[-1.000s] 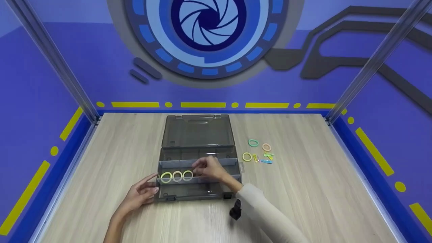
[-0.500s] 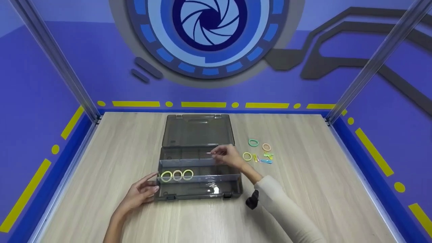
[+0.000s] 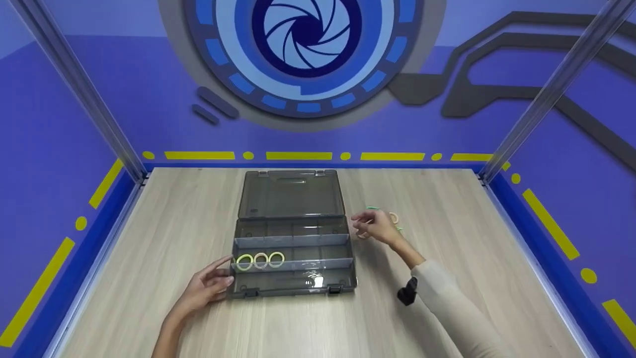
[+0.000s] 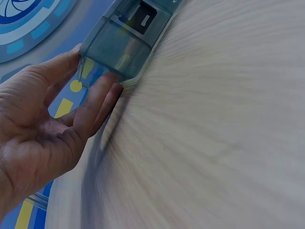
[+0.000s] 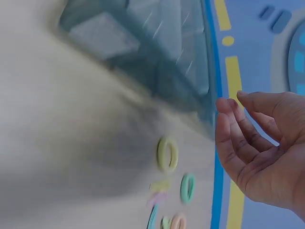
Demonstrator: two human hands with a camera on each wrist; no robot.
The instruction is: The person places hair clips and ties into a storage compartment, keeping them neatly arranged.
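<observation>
On the table lies an open, smoky grey plastic divided box (image 3: 293, 292). Its middle row holds three ring-shaped hair ties at the left: a yellow hair tie (image 3: 238, 263), a pinkish hair tie (image 3: 255, 260) and a pale yellow hair tie (image 3: 282, 257). My left hand (image 3: 201, 290) rests against the box's left end, its fingertips touching the edge. My right hand (image 3: 380, 226) hovers right of the box with loosely bent fingers and nothing in them. Below it, in the right wrist view, are a yellow hair tie (image 5: 161, 155), a green hair tie (image 5: 183, 188) and a peach hair tie (image 5: 179, 221).
Beside those loose rings lie small hair clips, including a blue clip (image 5: 152, 217), a yellow clip (image 5: 159, 185) and a pink clip (image 5: 157, 198). The box's lid (image 3: 292, 199) lies folded back toward the blue rear wall (image 3: 318, 141). Metal posts stand at the rear corners.
My right hand has moved out of the box's middle row, rightward over the loose rings and clips. My left hand has stayed at the box's left end.
</observation>
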